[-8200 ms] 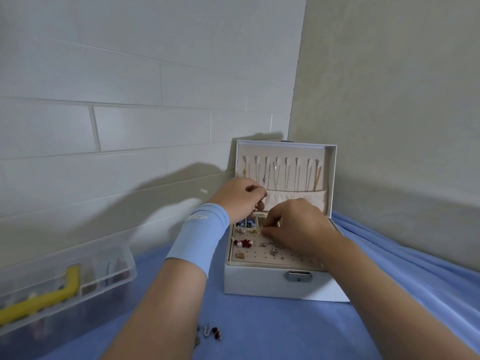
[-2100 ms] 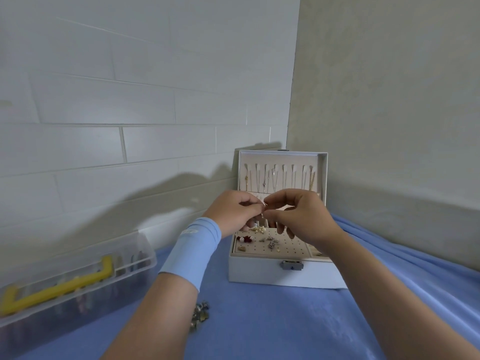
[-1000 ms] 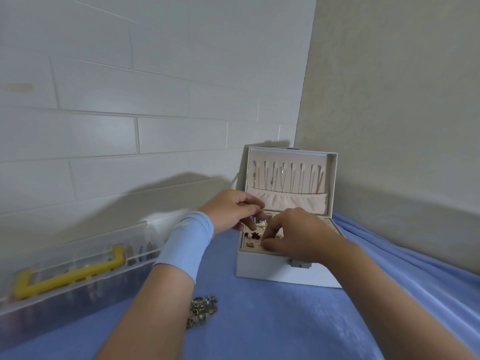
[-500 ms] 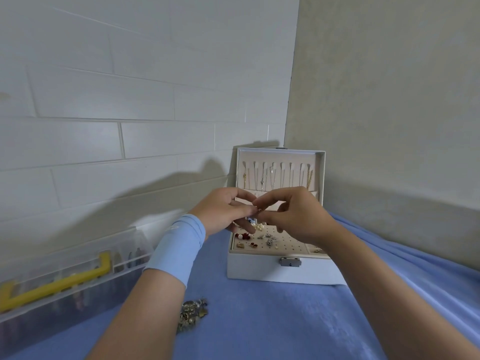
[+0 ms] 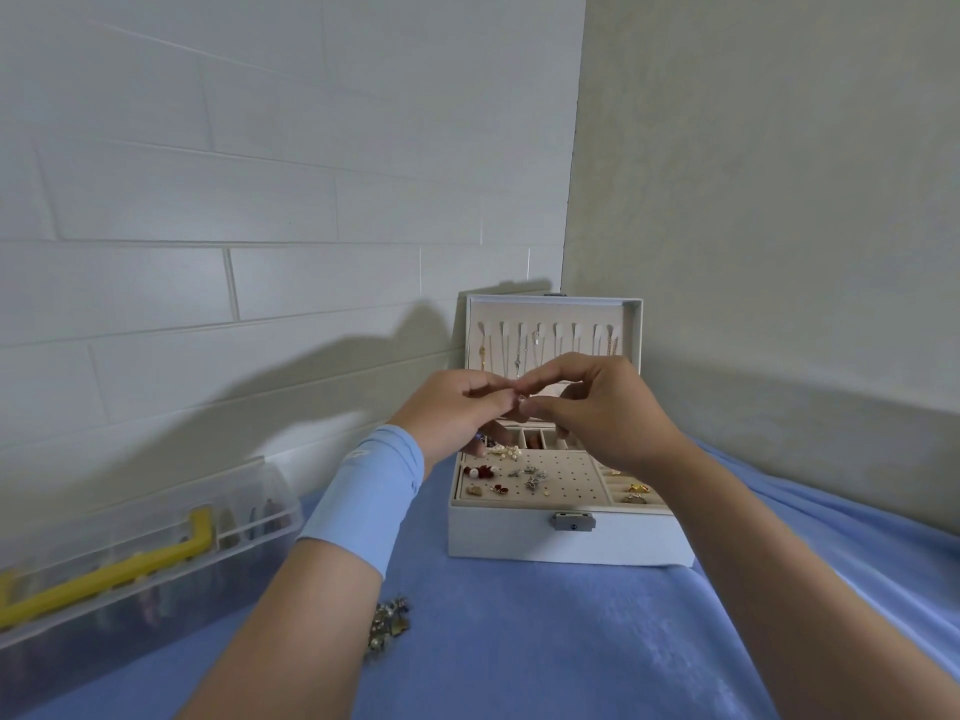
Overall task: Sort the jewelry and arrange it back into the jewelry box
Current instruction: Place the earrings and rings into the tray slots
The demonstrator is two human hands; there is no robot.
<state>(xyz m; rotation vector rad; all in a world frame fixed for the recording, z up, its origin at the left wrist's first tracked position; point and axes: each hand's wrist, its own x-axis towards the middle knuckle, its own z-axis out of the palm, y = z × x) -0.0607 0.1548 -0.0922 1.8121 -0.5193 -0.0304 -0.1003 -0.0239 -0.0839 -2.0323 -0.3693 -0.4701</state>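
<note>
A blue cloth (image 5: 545, 641) lay under the jewelry box (image 5: 519, 532), which stood open with its lid upright and thin necklaces (image 5: 519, 350) hanging inside the lid. Well to the left of the box sat a clear plastic case (image 5: 130, 553) with a yellow handle. Above the box's tray, in front of the lid, the left hand (image 5: 452, 413) and the right hand (image 5: 602, 413) met fingertip to fingertip, both pinching a small silvery piece (image 5: 521, 401), too small to identify. A heap of loose jewelry (image 5: 388, 623) lay on the cloth in front and left of the box. Several earrings (image 5: 530, 475) sat on the box's perforated panel.
</note>
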